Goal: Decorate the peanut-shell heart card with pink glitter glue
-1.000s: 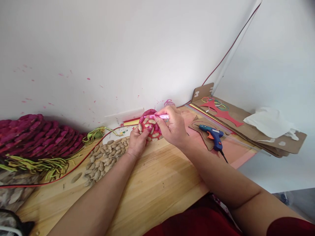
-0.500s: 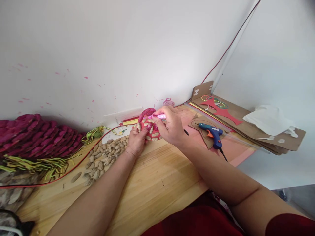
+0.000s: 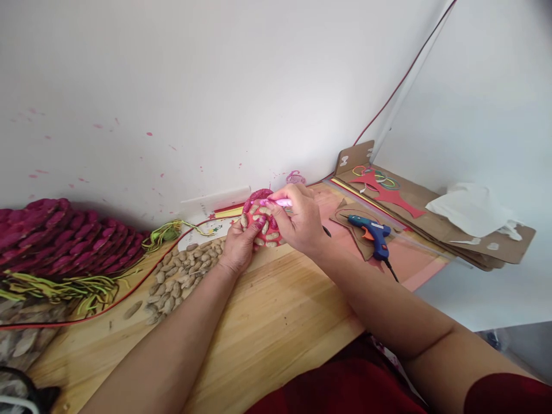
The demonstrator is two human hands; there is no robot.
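Observation:
My left hand (image 3: 241, 244) is closed on the edge of a red piece covered with peanut shells (image 3: 272, 236), its thumb lying on the face. Part of the piece's rim and some shells are coloured magenta. In my right hand (image 3: 299, 215) is a pink-and-white marker (image 3: 283, 202), pinched with its tip pointing left against the upper part of the piece. My right fingers hide the right side of the piece. Loose peanuts (image 3: 190, 270) lie in a pile just left of my left hand.
Stacked magenta pieces (image 3: 69, 238) with yellow-green yarn (image 3: 64, 287) stand at left, near a red cord (image 3: 142, 283). A blue glue gun (image 3: 373, 233) rests at right. Beyond it are cardboard sheets (image 3: 466, 250), a red cutout (image 3: 388, 195) and white cloth (image 3: 472, 207).
The marker tip has shifted slightly left and up across the piece, with my right hand following. My left hand keeps its hold in nearly the same place.

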